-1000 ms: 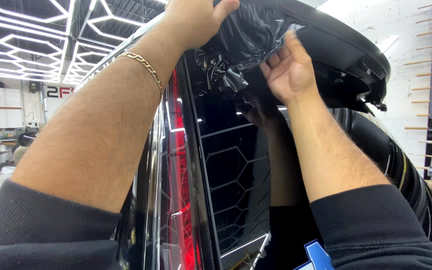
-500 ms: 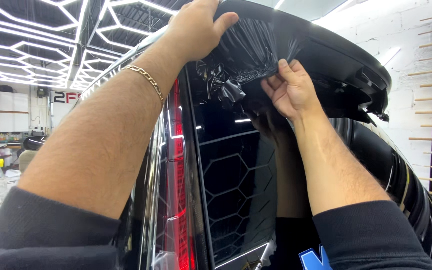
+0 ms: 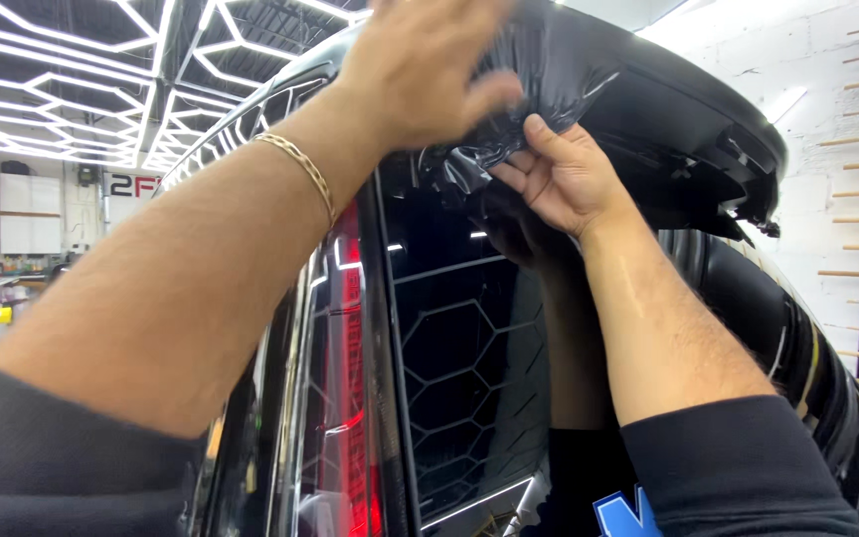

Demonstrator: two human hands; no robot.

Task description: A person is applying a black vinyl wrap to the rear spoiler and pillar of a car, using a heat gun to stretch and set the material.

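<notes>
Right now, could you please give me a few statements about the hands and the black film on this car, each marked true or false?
1. The right hand pinches crinkled glossy black film under the black rear spoiler. True.
2. The left hand hangs at the person's side. False: it is raised onto the film at the top of the car.
3. A gold chain bracelet sits on the left wrist. True.
4. The vertical tail light is green. False: it is red.
5. The dark rear window reflects hexagonal ceiling lights. True.

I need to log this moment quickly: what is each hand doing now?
Left hand: open, palm flat on the black film over the car spoiler.
Right hand: closed, pinching the wrinkled film edge.
</notes>
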